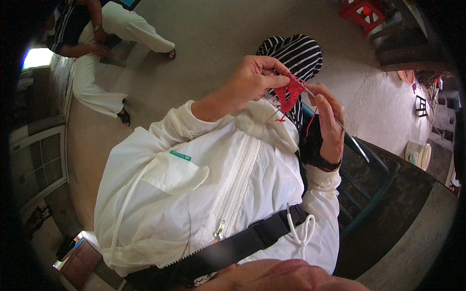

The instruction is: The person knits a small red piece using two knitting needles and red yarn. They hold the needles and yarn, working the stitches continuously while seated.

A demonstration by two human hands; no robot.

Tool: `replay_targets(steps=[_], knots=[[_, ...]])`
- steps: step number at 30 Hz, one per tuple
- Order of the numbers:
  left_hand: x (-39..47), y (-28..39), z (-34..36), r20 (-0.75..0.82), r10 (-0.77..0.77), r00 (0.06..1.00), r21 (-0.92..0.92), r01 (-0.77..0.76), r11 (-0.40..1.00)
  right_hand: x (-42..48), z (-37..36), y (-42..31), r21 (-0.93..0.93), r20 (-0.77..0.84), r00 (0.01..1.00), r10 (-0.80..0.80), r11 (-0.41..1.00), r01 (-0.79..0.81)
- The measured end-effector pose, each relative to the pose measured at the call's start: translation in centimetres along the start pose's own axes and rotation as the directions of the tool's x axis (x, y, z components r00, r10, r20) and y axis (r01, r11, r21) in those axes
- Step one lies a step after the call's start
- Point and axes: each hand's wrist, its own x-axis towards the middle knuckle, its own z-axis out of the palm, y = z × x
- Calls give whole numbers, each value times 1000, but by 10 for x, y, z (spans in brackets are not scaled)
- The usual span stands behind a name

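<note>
Near the top centre, my left hand [259, 78] pinches the upper edge of a small piece of red knitting [290, 95] between thumb and fingers. My right hand [329, 120] grips a thin metal knitting needle [356, 147] whose far end sticks out past the wrist; its other end meets the knitting's edge. More thin needles jut from the piece, one towards the upper right. Red yarn [310, 122] runs down beside my right fingers, and a short red tail hangs from the work's lower tip. Black-and-white striped trousers [298, 51] lie behind the hands.
Another person [120, 25] in white trousers sits at the upper left. A green chair [378, 192] frame is by my right arm. Red plastic stools [366, 16] stand at the upper right; white buckets [418, 154] are on the right. A black strap [255, 232] crosses my white jacket.
</note>
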Motion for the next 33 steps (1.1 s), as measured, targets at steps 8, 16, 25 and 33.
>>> replay_targets(steps=[8,16,25,33], knots=[[2,2,-10,131,-137,982,-68,147,987,-2,8,-2,365,-53,991,124,926,-97],[3,1,-8,157,-190,969,-28,197,980,-3,16,22,275,-84,996,-20,961,43],[-2,1,0,28,20,999,97,-22,995,0,20,9,-504,-165,901,-402,819,273],[-1,-6,2,126,66,990,218,-92,972,4,27,-17,-757,-16,909,-416,599,260]])
